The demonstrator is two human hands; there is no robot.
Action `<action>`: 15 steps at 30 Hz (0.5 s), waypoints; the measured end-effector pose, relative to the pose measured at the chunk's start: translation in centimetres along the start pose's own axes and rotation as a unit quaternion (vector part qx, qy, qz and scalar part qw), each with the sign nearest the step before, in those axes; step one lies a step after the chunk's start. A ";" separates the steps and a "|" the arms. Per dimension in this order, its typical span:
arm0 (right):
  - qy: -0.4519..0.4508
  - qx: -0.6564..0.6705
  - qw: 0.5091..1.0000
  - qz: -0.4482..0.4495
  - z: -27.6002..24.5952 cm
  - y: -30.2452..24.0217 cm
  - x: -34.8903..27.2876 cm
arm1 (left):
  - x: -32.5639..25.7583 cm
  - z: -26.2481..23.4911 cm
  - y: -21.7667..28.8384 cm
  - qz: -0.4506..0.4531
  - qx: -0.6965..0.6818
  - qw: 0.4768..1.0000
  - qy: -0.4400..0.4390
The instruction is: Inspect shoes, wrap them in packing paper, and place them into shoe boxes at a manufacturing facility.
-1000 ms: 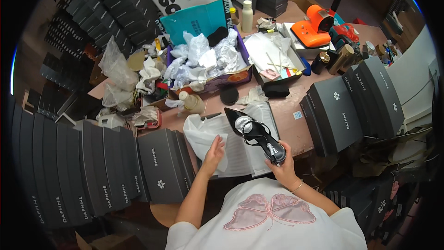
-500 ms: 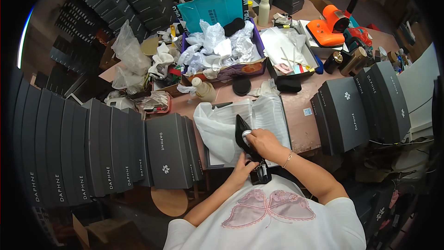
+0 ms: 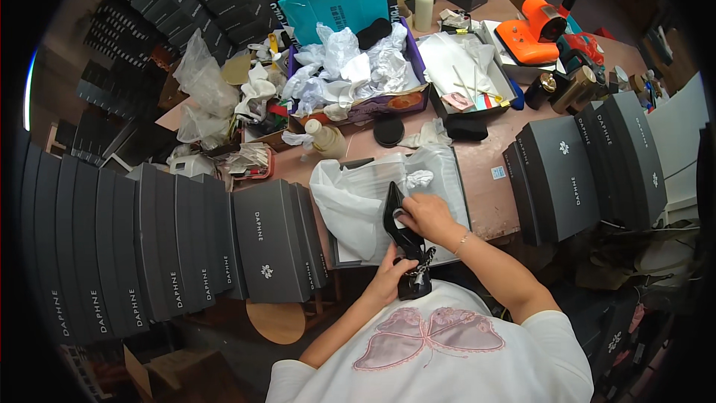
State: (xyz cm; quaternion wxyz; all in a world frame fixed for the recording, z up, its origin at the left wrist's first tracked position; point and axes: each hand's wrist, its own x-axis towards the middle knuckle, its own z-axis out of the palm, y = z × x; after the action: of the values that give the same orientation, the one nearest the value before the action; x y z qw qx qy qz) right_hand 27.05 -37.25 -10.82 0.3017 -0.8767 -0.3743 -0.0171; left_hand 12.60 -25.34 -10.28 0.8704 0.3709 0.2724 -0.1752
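Note:
A black pointed high-heeled shoe (image 3: 393, 200) with a chain at its ankle end is held over an open shoebox, toe pointing away from me. Closed around its rear part is my left hand (image 3: 384, 276). From the right side, my right hand (image 3: 431, 219) reaches into the shoe's opening with bent fingers; the fingertips are partly hidden inside, near a pale patch. White tissue paper (image 3: 339, 205) lines the open shoebox (image 3: 464, 198). A crumpled white paper ball (image 3: 419, 178) lies on the tissue just beyond my right hand.
Upright grey shoeboxes (image 3: 272, 242) line the left, and more grey shoeboxes (image 3: 559, 179) stand at right. Behind the open box are a cream bottle (image 3: 326, 139), a round black tin (image 3: 388, 133) and a purple carton (image 3: 421, 67) full of crumpled paper. An orange device (image 3: 531, 43) stands far right.
The crumpled paper ball now lies on the tissue; earlier a white wad showed at my right fingers in the shoe. My right hand is again at the opening, and the chain shows more.

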 end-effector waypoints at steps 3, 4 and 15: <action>-0.027 -0.071 0.997 -0.032 2.5 0.5 -0.6 | 0.2 0.0 -0.8 -0.011 -0.017 1.000 0.001; -0.040 -0.087 0.994 -0.043 2.6 0.6 -1.3 | 0.4 -0.5 -1.0 -0.022 -0.040 0.999 0.000; -0.049 -0.032 0.998 -0.039 -1.9 1.0 0.2 | -0.1 -1.3 -0.3 -0.044 -0.067 0.997 -0.010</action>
State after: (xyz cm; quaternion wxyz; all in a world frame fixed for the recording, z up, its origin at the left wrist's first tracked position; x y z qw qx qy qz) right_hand 28.30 -38.71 -9.71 0.2539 -0.8703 -0.4221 0.0016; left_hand 11.93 -24.58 -11.14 0.8875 0.2975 0.2906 -0.1987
